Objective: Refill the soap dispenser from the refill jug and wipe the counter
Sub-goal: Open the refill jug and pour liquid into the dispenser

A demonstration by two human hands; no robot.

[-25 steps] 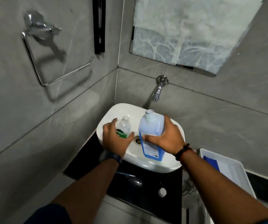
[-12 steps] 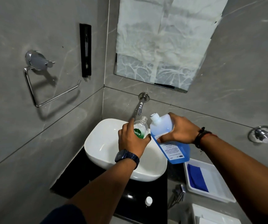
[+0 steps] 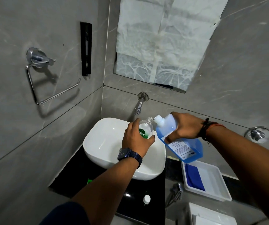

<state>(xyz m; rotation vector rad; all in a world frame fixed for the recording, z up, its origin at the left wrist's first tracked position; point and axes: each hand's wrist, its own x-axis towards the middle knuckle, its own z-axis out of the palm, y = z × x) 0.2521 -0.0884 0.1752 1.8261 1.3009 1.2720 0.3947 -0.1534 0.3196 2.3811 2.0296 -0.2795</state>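
Left hand: our left hand (image 3: 137, 140) wraps the clear soap dispenser (image 3: 146, 129), fingers clamped round its body, neck open, above the basin (image 3: 107, 143)
Right hand: our right hand (image 3: 184, 127) grips the tilted refill jug (image 3: 177, 140), fingers closed on its upper part, spout (image 3: 158, 119) just beside the dispenser's mouth
Flow: we cannot tell whether liquid is crossing yet
Risk: the narrow neck may be missed if the jug tips too fast, sending blue soap over our fingers into the basin
Surroundings: tap (image 3: 138, 108) close behind the two necks; white cap (image 3: 146, 198) on the black counter (image 3: 75, 172); blue cloth (image 3: 193, 177) in a white tray (image 3: 218, 187), well apart
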